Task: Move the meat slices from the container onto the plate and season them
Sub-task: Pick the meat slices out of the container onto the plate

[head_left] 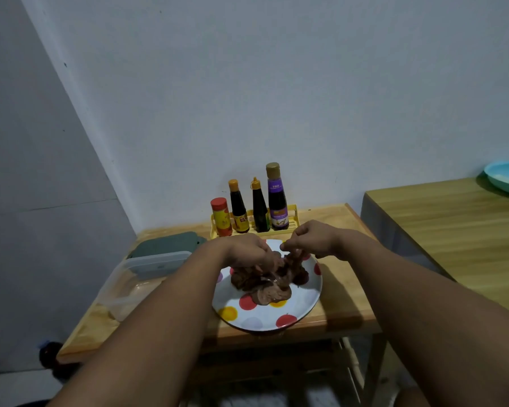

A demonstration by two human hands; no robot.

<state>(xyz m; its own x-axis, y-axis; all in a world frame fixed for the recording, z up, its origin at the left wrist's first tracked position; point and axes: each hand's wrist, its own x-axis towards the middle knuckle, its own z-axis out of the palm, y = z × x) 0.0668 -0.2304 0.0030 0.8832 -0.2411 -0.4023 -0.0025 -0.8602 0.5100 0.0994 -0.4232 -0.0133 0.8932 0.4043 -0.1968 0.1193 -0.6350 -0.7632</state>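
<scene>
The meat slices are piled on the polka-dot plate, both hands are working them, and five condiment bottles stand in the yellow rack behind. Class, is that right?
Not quite: the head view shows four bottles in the yellow rack, not five. The meat slices do lie on the polka-dot plate, with the left hand and right hand in them.

two hands are in view, the left hand and the right hand. there is one spotted plate carrying a single heap of meat slices, too tangled to count. one clear container sits beside one dark green lid. one yellow rack holds three dark sauce bottles and one red-capped shaker. two wooden counters show, and one blue dish.
</scene>
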